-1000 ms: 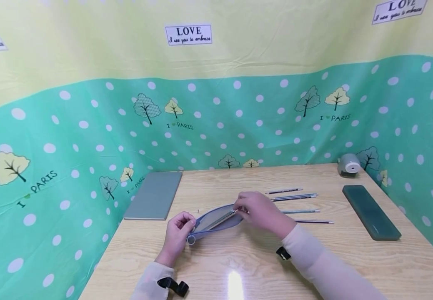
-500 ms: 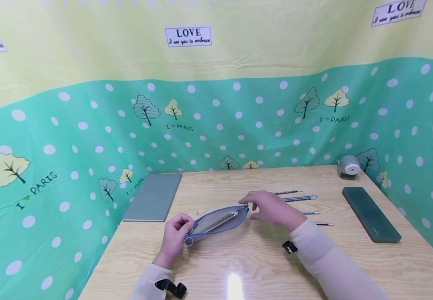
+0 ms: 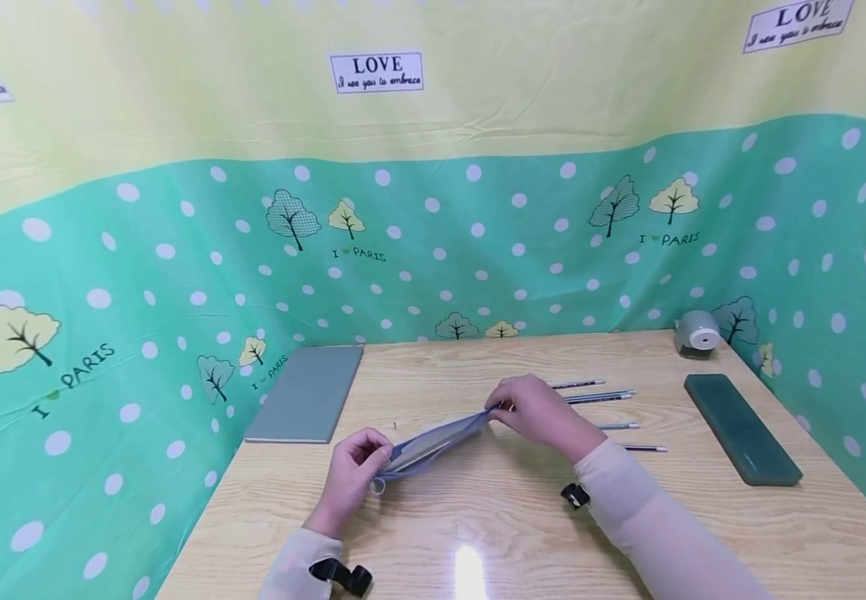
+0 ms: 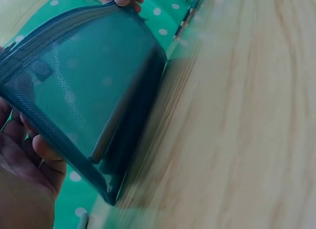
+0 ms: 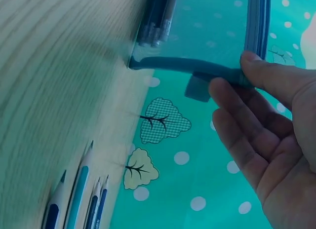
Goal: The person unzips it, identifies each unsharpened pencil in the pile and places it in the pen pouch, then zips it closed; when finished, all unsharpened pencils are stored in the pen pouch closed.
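Observation:
A blue mesh zipper pouch (image 3: 438, 443) is held up just over the table by its two ends, its mouth partly parted. My left hand (image 3: 353, 471) pinches the left end near a small ring. At the far corner, my right hand (image 3: 538, 412) pinches the zipper end between thumb and fingers, the other fingers loosely bent. Through the mesh, several pencils (image 5: 159, 21) lie along the bottom of the pouch in the right wrist view. Beside the right hand, several more pencils (image 3: 599, 397) lie on the table, partly hidden by that hand and wrist.
A grey notebook (image 3: 308, 393) lies at the back left of the wooden table (image 3: 523, 533). To the right are a dark green case (image 3: 743, 429) and a grey-white pencil sharpener (image 3: 697, 333) near the back corner. Patterned cloth hangs behind.
My right hand has left the pencil ends inside the pouch, shifted right, and taken hold of the pouch's right corner. The mouth has narrowed. The left hand keeps its grip.

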`<state>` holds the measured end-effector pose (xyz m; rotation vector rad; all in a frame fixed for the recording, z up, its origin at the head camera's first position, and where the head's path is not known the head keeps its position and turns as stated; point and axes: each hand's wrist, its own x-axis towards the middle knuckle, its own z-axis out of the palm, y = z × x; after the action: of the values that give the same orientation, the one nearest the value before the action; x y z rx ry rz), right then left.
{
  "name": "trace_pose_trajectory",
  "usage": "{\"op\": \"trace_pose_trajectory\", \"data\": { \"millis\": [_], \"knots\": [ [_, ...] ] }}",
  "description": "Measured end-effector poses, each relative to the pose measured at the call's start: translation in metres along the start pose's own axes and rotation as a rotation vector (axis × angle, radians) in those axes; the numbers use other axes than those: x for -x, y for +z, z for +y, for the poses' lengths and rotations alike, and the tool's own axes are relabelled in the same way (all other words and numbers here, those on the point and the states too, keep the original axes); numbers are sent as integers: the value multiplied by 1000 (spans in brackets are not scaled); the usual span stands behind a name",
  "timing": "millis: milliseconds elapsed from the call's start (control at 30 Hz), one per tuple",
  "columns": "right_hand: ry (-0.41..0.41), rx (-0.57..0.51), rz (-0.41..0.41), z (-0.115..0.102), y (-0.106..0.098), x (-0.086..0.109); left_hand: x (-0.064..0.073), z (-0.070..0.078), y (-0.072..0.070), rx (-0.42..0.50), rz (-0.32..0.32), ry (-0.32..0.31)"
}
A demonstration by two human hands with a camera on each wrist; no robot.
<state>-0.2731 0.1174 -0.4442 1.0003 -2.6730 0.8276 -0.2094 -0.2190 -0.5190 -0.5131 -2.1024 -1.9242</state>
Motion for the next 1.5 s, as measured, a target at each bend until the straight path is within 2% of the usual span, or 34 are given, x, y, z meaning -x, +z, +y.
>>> {"op": "trace_pose_trajectory", "data": {
  "millis": [133,267,367,433,500,600,667,1033,1267,1500],
  "knots": [
    [97,-25,34,3,0,-1,-1,3,-8,-11,-108,41],
    [188,-28,65,8,-2,-1,-2,3,-20,12,-308,68],
    [225,-41,82,10,-4,-1,-2,1,-25,-47,-413,72],
    [238,-53,84,12,-5,-2,-2,-1,-25,-117,-411,75],
    [247,-63,83,13,-5,-2,-2,-4,-23,-158,-374,64],
    [240,-62,83,15,-4,-3,-2,-6,-18,-151,-318,54],
    [236,-55,85,16,-3,-3,-1,-6,-16,-129,-309,54],
    [268,-48,61,20,7,-6,0,-2,-10,-80,-442,24],
    [252,-61,50,21,10,-5,1,-1,-6,-84,-432,-32],
    [136,-20,-46,23,12,-2,2,0,0,-95,-377,-38]
  ]
}}
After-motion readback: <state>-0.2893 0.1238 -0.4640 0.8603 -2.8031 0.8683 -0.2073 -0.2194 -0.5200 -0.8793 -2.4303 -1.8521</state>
